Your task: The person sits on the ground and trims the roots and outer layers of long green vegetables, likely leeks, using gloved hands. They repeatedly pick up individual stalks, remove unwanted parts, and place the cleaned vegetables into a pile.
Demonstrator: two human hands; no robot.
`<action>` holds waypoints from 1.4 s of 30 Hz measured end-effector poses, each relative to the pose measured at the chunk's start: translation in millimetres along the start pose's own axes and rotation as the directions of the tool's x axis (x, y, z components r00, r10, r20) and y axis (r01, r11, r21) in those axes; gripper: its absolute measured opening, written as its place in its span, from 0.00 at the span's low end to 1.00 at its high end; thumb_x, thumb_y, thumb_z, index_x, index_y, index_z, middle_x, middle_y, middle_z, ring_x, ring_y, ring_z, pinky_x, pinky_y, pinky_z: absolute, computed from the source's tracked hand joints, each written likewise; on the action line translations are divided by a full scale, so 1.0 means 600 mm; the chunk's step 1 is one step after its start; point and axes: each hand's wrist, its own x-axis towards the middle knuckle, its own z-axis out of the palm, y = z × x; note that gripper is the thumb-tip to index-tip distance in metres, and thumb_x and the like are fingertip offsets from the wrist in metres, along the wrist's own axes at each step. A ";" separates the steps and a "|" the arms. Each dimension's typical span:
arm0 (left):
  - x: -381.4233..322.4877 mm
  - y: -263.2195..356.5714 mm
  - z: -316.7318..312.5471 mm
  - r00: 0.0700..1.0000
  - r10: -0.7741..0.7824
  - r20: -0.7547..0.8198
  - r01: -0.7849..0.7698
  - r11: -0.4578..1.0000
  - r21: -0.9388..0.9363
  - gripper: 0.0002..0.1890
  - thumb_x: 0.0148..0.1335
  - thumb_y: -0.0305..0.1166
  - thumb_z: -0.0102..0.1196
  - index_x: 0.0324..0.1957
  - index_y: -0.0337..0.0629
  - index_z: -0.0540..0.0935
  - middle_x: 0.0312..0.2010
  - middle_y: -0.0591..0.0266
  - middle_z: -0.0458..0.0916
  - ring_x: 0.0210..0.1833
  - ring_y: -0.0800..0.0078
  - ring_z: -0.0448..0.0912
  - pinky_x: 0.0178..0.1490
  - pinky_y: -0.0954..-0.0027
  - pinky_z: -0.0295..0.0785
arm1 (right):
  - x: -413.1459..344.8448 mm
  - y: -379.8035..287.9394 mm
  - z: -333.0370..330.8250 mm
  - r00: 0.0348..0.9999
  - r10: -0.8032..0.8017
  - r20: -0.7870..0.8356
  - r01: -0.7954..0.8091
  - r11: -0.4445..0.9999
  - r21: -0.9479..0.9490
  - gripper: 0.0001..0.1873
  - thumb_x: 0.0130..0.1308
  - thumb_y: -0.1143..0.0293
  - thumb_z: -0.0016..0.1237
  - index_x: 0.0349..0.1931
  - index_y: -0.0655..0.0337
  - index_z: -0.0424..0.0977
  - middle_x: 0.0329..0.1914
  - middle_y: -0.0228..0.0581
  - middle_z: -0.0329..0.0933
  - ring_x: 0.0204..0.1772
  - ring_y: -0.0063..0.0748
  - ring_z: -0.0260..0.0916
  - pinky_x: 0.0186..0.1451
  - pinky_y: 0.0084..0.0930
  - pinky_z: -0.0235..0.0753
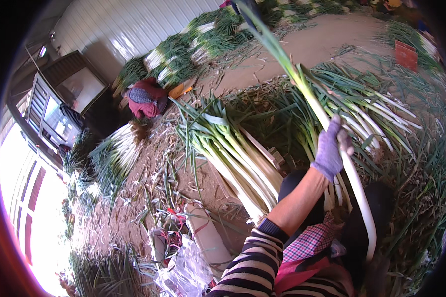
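Note:
My left hand (331, 146), in a purple knit glove, is closed around the white shaft of a large green onion (316, 105). Its leaves point up and away, and its pale lower end curves down over my lap. Left of my forearm, a bundle of thick green onions (241, 163) rests on a low wooden frame, roots towards me. More onions (371, 111) lie fanned out beyond my glove, and a few stand upright between it and my knees. My right hand cannot be made out; a pale purplish patch at the right rim is too cut off to identify.
Loose leaves cover the ground. Clear plastic film (186, 269) and a pale board (208, 237) lie lower left. A person in red (145, 98) bends beside an onion pile (117, 152). Further piles (208, 41) line the metal wall. A reddish board (406, 55) stands upper right.

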 end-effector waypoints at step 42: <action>-0.011 0.330 -0.508 0.975 0.218 -0.027 0.214 -0.912 0.351 0.29 0.61 0.41 0.46 0.63 0.41 0.66 0.68 0.53 0.58 0.71 0.56 0.54 0.72 0.48 0.43 | 0.320 -0.110 0.502 0.825 -0.425 0.372 0.443 0.895 0.041 0.28 0.60 0.65 0.52 0.59 0.64 0.65 0.52 0.50 0.69 0.53 0.51 0.68 0.55 0.42 0.68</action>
